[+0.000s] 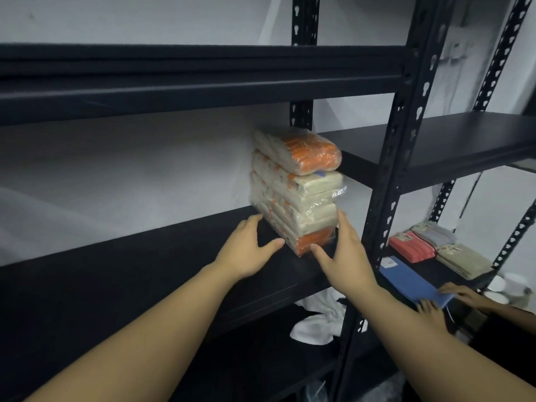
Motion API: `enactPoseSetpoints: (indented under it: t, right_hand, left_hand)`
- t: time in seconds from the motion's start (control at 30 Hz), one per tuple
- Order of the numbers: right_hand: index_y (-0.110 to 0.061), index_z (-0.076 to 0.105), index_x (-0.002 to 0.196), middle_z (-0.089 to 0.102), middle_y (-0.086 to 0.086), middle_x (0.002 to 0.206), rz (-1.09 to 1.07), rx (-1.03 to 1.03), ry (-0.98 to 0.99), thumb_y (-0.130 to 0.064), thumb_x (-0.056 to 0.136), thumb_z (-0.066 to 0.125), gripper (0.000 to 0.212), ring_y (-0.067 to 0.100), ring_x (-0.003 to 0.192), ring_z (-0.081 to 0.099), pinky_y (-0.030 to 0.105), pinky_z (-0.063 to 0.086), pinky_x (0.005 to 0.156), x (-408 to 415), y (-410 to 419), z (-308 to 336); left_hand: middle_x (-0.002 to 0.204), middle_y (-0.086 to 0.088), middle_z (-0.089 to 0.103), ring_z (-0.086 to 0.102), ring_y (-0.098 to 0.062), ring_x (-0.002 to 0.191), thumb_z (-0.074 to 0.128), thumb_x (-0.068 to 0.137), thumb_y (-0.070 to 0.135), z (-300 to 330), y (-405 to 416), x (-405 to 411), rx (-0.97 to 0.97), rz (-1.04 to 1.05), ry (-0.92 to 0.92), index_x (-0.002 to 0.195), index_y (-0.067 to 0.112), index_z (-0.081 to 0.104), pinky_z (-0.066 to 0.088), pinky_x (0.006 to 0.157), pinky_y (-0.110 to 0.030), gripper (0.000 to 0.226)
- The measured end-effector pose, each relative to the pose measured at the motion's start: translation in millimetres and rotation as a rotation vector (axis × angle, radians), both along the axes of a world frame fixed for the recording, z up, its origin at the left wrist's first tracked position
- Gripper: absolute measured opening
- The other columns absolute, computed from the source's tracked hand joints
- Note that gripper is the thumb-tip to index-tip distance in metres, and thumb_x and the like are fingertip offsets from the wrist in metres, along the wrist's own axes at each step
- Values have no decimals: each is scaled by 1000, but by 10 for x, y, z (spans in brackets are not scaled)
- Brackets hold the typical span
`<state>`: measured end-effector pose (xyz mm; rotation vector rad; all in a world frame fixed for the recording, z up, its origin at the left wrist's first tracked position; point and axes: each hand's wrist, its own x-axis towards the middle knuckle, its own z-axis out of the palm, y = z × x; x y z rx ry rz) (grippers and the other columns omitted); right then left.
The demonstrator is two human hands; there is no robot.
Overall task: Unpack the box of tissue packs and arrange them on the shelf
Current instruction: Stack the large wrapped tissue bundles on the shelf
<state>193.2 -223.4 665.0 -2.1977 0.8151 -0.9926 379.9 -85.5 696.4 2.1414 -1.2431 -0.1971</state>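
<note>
A stack of several tissue packs, cream with orange ends and wrapped in clear plastic, stands on the black shelf board near its right end, close to the wall. My left hand lies on the board at the stack's left side, fingers straight, thumb tip near the bottom pack. My right hand is at the stack's right front corner, fingers straight up along the side, thumb stretched toward the orange bottom pack. Neither hand curls round anything. No box is in view.
A black upright post stands just right of the stack. On the neighbouring shelf lie folded red, grey and beige cloths and a blue pack, which another person's hands touch. White cloth lies on the lower shelf.
</note>
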Motion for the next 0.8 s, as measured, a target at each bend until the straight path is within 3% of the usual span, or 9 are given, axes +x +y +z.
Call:
enactPoseSetpoints:
  t: [0.1,0.27,0.4,0.5,0.63,0.73,0.8]
  right_hand:
    - [-36,15,159,48,-5,148,30,8,-36,-34,89,79,95,15,135,50,45,49,109,-13,-166,-89]
    - [-38,-1,163,28,-6,160,89,-33,-60,-30,95,74,101,16,145,36,36,37,116,-15,-323,-184]
    - [-51,-3,160,23,-1,164,138,-42,-72,-32,99,68,96,22,146,38,46,45,114,18,-479,-268]
    - [-52,-1,159,24,0,164,172,-6,-109,-34,100,64,90,21,145,41,47,48,111,64,-542,-320]
    - [-46,6,163,29,2,162,207,7,-128,-36,102,62,83,19,143,42,38,47,109,105,-636,-406]
    - [-44,10,163,35,2,158,220,5,-140,-28,102,62,82,9,135,43,25,41,102,127,-701,-444]
    - [-45,12,163,38,2,155,211,4,-130,-20,101,64,85,4,126,42,25,42,99,148,-727,-448]
  left_hand:
    - [159,-5,44,44,-21,144,72,87,62,-176,-220,-276,-30,79,49,158,21,34,39,114,-34,91]
    - [150,3,55,51,-16,137,77,87,53,-446,-514,-587,-111,145,151,154,28,38,39,98,-24,81]
    - [139,10,63,58,-10,127,76,90,48,-591,-665,-688,-161,217,164,149,34,41,43,92,-23,70]
    - [132,13,66,60,-5,123,77,90,47,-642,-725,-703,-203,280,167,145,34,46,47,94,-24,65]
    - [126,16,69,62,-3,119,77,89,49,-711,-780,-695,-229,345,168,142,37,47,50,94,-25,62]
    - [118,17,72,64,-3,114,77,88,49,-737,-825,-674,-251,388,166,140,38,50,49,91,-24,60]
    - [114,16,73,65,-3,112,78,88,49,-737,-858,-654,-262,409,166,139,35,53,48,90,-23,59]
